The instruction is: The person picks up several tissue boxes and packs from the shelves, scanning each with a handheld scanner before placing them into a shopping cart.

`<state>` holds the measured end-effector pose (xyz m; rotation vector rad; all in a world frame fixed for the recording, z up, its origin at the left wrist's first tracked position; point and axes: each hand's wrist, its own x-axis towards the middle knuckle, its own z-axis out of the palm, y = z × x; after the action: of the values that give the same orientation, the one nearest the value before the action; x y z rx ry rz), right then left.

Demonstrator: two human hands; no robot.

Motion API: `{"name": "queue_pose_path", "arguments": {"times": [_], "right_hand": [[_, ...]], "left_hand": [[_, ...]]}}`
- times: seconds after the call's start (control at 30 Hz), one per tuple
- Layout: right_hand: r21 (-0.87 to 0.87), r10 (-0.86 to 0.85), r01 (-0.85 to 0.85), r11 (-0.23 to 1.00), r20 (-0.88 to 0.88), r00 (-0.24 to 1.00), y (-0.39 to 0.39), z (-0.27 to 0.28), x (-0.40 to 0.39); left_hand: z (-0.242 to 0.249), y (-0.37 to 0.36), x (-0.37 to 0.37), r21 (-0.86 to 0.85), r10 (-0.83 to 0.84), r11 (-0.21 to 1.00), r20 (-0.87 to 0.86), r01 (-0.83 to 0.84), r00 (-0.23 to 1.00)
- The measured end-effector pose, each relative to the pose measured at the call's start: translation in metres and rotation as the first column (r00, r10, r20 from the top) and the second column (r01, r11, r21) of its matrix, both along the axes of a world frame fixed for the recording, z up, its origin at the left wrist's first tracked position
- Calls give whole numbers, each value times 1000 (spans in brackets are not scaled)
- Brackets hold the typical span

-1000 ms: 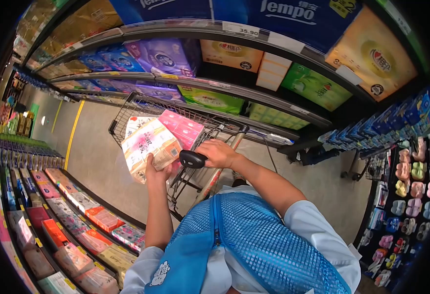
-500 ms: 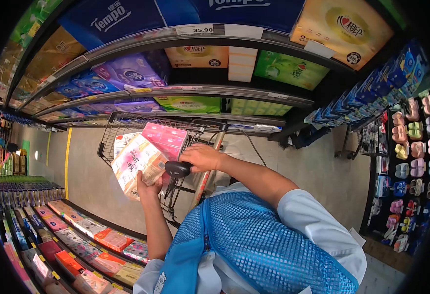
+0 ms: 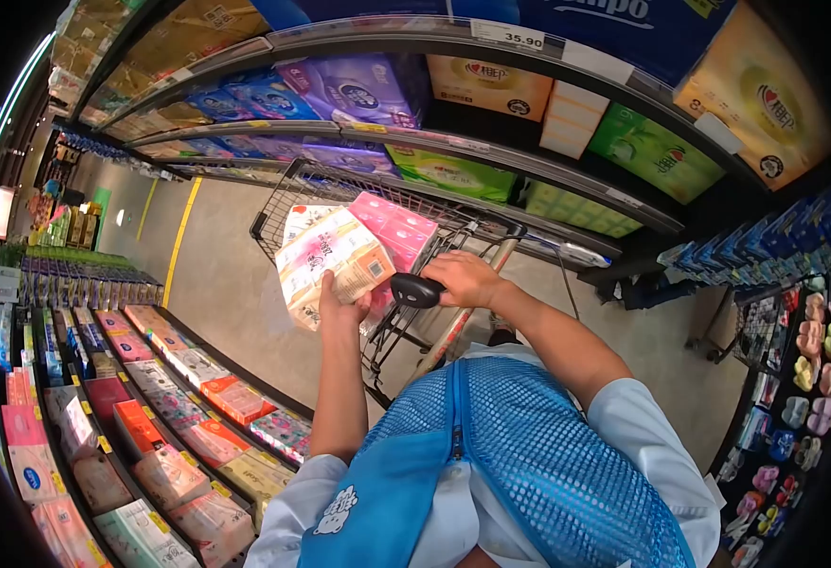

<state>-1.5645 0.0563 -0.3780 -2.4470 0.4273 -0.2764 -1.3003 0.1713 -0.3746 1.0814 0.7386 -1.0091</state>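
Note:
My left hand (image 3: 343,303) is closed on the near end of a white and orange tissue pack (image 3: 325,260), which it holds tilted at the side of a wire shopping cart (image 3: 278,204). The barcode on the pack faces the black handheld barcode scanner (image 3: 416,291). Around the scanner's handle are wrapped the fingers of my right hand (image 3: 467,280), by the cart's push bar. A pink tissue pack (image 3: 398,222) lies in the cart behind, beside another white pack (image 3: 300,220) partly covered by the one I hold.
Shelves with large tissue packs (image 3: 477,87) run along the far side, carrying a price tag (image 3: 507,35). Tiered shelves of tissue packs (image 3: 231,398) stand at the lower left. Grey floor (image 3: 216,256) with a yellow line lies between. Slippers (image 3: 813,341) hang at the right.
The view has swung, so the shelves, cart and hands appear farther right in the frame. Both hands keep hold of the tissue pack and the scanner.

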Motion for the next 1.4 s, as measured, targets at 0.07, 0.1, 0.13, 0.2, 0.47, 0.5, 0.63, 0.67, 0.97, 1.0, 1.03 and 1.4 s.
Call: {"name": "queue_pose_path", "arguments": {"times": [0.07, 0.1, 0.13, 0.2, 0.47, 0.5, 0.63, 0.67, 0.97, 1.0, 1.03, 1.4], "right_hand": [[9, 0, 0, 1000, 30, 1000, 0, 1, -2], [13, 1, -2, 1000, 45, 999, 0, 2, -2], [-1, -2, 2, 1000, 67, 998, 0, 1, -2], [3, -18, 18, 1000, 52, 998, 1, 2, -1], [-78, -13, 23, 997, 134, 991, 1, -4, -1], [-92, -40, 58, 994, 182, 982, 0, -8, 3], [-76, -56, 76, 994, 231, 971, 0, -12, 13], [-94, -54, 79, 992, 244, 968, 1, -16, 13], [-51, -8, 20, 999, 216, 976, 5, 3, 15], [-58, -5, 19, 998, 236, 972, 5, 2, 14], [-64, -3, 20, 998, 255, 967, 5, 2, 14], [-79, -32, 48, 996, 198, 980, -2, -8, 10]], "left_hand": [[-2, 2, 1, -12, -21, 1000, 18, 21, 1000], [-4, 3, -1, -22, -43, 999, 43, 44, 998], [-6, 4, -2, -31, -65, 997, 68, 67, 996], [2, 2, -6, 4, -6, 1000, 39, 6, 999], [-21, 9, 1, -151, -173, 978, -193, 145, 966], [-50, 11, 8, -239, -207, 959, -219, 153, 954], [-85, 30, -8, -176, -265, 915, 417, 363, 870], [-100, 23, -7, -374, -43, 925, 69, 66, 997], [-107, 17, -1, -323, 205, 910, -198, -261, 958], [-87, 22, -4, -368, 194, 894, -193, -254, 962], [-68, 19, -7, -365, 179, 899, -201, -243, 963], [-63, -13, 1, -363, 218, 895, -149, -258, 965]]}}
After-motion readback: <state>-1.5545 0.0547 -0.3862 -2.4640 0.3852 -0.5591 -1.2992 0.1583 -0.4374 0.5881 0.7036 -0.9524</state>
